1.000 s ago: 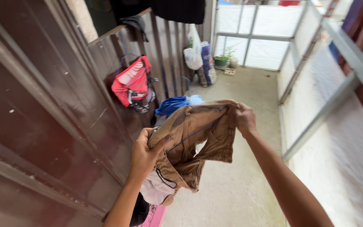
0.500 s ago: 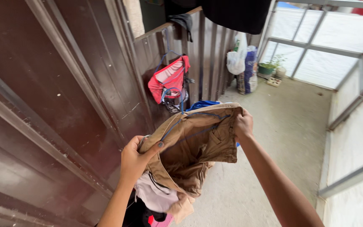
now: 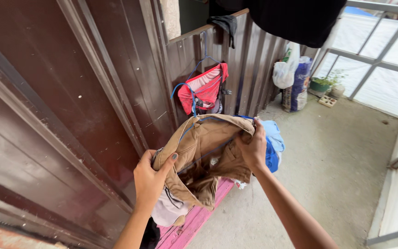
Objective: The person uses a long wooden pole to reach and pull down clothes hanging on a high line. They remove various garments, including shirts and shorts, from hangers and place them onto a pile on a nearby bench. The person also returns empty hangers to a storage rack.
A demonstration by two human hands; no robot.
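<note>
Two hands are in view, the left hand [image 3: 150,177] and the right hand [image 3: 253,148], and they share one pair of tan shorts [image 3: 206,154]. One blue wire hanger [image 3: 190,94] runs through the shorts. One red garment [image 3: 204,88] hangs against the metal wall on a hanger of its own. One blue cloth [image 3: 272,147] lies behind the shorts. One pink board [image 3: 194,221] lies on the floor. At the far corner stand one white plastic bag [image 3: 284,74], one dark printed sack [image 3: 300,83] and two plant pots [image 3: 325,85].
</note>
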